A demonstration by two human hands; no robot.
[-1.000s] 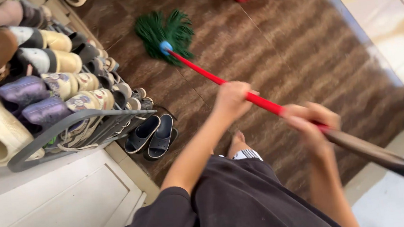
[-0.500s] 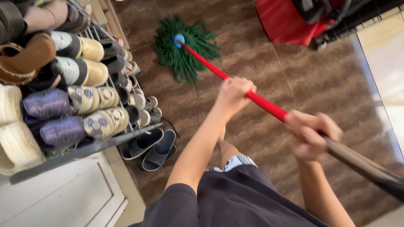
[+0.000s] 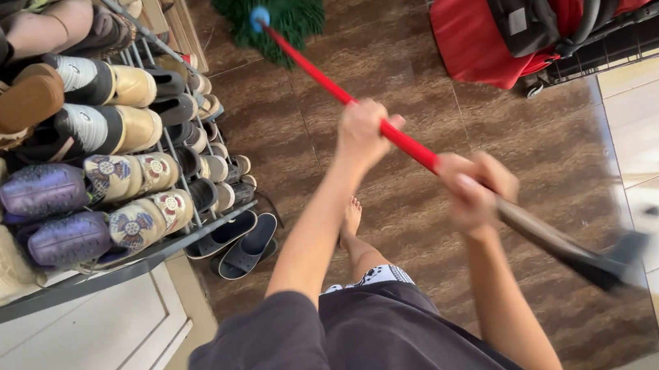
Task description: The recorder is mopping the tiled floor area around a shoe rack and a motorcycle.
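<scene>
head view: both hands, left hand (image 3: 362,134) and right hand (image 3: 473,188), grip the red mop handle (image 3: 318,78); green mop head (image 3: 278,3) sits on the brown floor (image 3: 399,226) beside the shoe rack (image 3: 179,156).

Both my arms reach forward along the mop handle (image 3: 318,76). My left hand (image 3: 363,134) sits farther down it, fingers wrapped tight, the arm nearly straight from the shoulder. My right hand (image 3: 474,188) grips higher up the handle — fist closed, slightly blurred, forearm rising steeply from below. The two hands are near each other, not touching.
</scene>
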